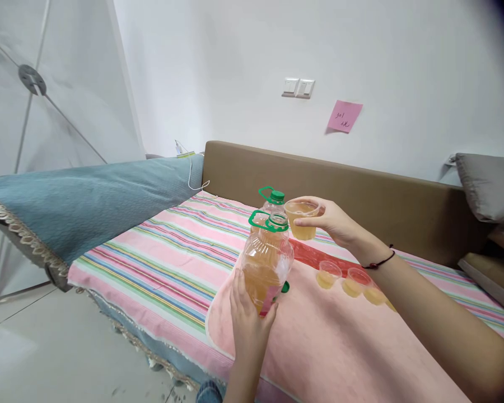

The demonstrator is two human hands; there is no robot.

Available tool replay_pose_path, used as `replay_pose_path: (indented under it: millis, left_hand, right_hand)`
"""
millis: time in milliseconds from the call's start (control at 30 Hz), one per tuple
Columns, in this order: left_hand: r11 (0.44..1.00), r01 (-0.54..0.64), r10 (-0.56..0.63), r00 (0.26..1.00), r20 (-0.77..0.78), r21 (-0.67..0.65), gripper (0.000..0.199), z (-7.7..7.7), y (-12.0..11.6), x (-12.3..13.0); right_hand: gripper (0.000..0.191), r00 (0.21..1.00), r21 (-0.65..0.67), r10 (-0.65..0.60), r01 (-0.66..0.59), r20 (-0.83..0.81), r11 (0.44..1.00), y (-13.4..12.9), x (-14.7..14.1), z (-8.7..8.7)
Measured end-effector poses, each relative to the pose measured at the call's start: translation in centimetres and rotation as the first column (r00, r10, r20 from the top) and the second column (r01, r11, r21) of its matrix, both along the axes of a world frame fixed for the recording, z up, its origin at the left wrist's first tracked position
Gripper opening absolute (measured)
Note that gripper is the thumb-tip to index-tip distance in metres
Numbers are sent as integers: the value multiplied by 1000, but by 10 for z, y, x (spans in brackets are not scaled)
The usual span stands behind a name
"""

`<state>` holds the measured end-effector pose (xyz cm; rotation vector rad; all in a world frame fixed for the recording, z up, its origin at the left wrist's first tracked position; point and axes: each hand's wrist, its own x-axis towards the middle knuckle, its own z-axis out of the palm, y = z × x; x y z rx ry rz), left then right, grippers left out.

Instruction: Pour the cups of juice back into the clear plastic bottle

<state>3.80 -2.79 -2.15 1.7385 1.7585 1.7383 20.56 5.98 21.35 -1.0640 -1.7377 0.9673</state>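
My left hand (250, 310) is wrapped around the lower body of a clear plastic bottle (262, 274), which is part full of amber drink. This bottle has no cap on its mouth, and a green carry ring circles its neck. My right hand (330, 221) grips a clear plastic cup (303, 221) of the same amber liquid, raised beside the bottle's neck. Behind stands a second bottle with a green cap (278, 196), mostly hidden by the first. A loose green cap (285, 287) lies beside the front bottle's base.
Several plastic cups (329, 275) holding some amber liquid stand in a row under my right forearm. A red strip (315, 256) lies behind them. Everything rests on a pink mat (319, 341) over a striped sofa cover (168, 252). The brown backrest (340, 193) rises behind.
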Motion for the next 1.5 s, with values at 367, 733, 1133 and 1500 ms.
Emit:
replay_pose_path:
  millis: [367, 733, 1133, 1500]
  left_hand:
    - [1000, 11, -11, 1000, 4, 2, 98, 2, -1, 0]
    - [1000, 15, -15, 1000, 23, 1, 99, 1, -1, 1]
    - [1000, 18, -18, 1000, 23, 9, 99, 2, -2, 1]
    - [1000, 13, -13, 999, 29, 21, 99, 0, -2, 1]
  right_hand:
    - [54, 998, 2, -16, 16, 66, 1000, 0, 1, 8]
    - [53, 988, 38, -54, 48, 147, 998, -2, 0, 14]
    - [51, 980, 67, -45, 33, 195, 997, 2, 3, 22]
    - [52, 966, 116, -40, 10, 255, 993, 3, 5, 27]
